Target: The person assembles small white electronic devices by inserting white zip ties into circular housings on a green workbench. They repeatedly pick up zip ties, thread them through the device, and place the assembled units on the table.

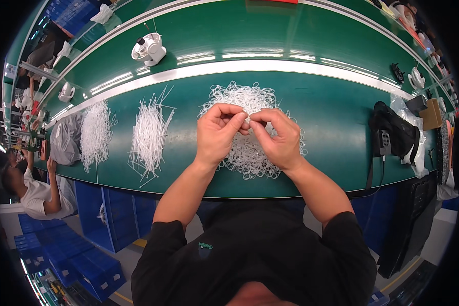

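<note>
My left hand (220, 131) and my right hand (278, 133) meet fingertip to fingertip above a heap of looped white cable ties (252, 160). Thumb and forefinger of each hand are pinched together on a small white cable tie (248, 119), mostly covered by the fingers. Left of my hands lies a bundle of straight white cable ties (149, 135). Further left is another pile of white ties (95, 133); some of them look curled.
The green worktable (336, 122) has a white-edged shelf behind it bearing a white device (149, 50). A grey plastic bag (66, 138) lies at far left, near a person in a white shirt (48, 196). A black bag (392, 130) sits right; blue bins (81, 265) stand below.
</note>
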A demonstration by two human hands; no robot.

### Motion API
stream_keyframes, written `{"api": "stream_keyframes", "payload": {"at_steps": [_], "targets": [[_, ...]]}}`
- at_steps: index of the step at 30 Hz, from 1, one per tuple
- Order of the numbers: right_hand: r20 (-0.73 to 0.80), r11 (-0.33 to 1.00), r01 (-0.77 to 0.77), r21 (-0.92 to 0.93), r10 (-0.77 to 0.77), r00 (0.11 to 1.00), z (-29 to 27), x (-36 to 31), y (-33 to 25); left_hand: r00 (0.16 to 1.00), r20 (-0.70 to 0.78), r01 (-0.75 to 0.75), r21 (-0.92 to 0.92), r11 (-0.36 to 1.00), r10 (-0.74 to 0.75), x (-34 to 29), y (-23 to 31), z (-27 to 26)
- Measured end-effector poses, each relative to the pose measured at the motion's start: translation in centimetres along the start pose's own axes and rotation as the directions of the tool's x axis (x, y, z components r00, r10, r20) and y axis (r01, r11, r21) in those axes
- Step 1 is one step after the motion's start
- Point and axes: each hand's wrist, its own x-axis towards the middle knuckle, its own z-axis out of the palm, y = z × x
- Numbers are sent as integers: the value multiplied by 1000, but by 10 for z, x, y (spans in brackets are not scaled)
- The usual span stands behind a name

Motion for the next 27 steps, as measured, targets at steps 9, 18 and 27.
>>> {"api": "stream_keyframes", "payload": {"at_steps": [9, 18, 27], "targets": [[16, 1000, 2, -2, -2, 1000, -1, 0, -1, 1000, 8, -10, 34, 999, 10, 0, -3, -1], [0, 998, 24, -62, -24, 1000, 3, -3, 9, 986, 111, -158, 333, 930, 127, 0, -5, -5], [41, 983, -26, -180, 34, 999, -2, -2, 9, 972, 72, -214, 668, 712, 225, 11, 24, -25]]}}
